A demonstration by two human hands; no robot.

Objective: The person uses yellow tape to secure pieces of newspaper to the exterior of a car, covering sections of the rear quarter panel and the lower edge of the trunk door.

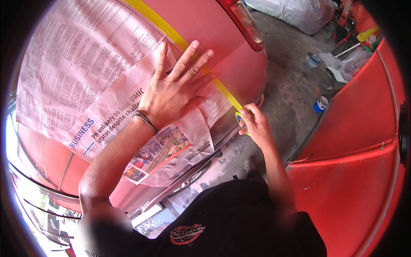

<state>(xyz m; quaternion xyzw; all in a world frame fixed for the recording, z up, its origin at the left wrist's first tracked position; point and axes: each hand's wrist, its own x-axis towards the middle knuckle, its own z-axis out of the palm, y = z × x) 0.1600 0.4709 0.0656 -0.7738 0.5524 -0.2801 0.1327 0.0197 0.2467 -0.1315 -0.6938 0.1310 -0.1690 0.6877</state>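
Note:
Sheets of newspaper [85,55] cover much of a pinkish-red car body panel [201,21]. A strip of yellow masking tape [223,91] runs along their upper right edge. My left hand [171,92] lies flat on the paper with its fingers spread, the fingertips reaching over the tape. Lower right, my right hand [256,126] grips the roll of masking tape [238,118], partly hidden by the fingers. From that roll the strip stretches up to the panel. A dark band circles my left wrist.
A tail light [249,25] sits on the car at the top. Another red car body [342,192] stands close on my right. On the concrete floor between are a blue can [320,104], a second can [313,60] and a large plastic-wrapped bundle [295,13].

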